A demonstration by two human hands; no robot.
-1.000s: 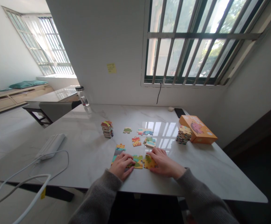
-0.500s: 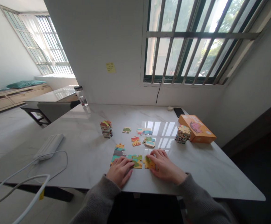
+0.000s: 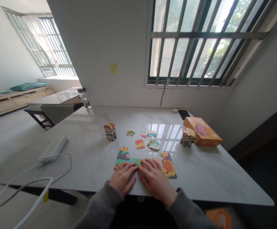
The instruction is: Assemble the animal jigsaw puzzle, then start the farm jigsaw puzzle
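Daylight enters through a barred window set in a plain pale wall, where a yellow note hangs beside a marble-patterned table that mirrors the panes. At far left, a second barred window with a sheer white curtain brightens a corner above a low wooden cabinet topped by a teal cushion. A gray chair stands on the glossy, pale floor.

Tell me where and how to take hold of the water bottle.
Wrap a hand around the bottle at its clear body, below the dark lid, coming from the near side over the tabletop. It looks slim and upright, with that side unobstructed. Lifting by the lid seems riskier, as its tightness doesn't show.
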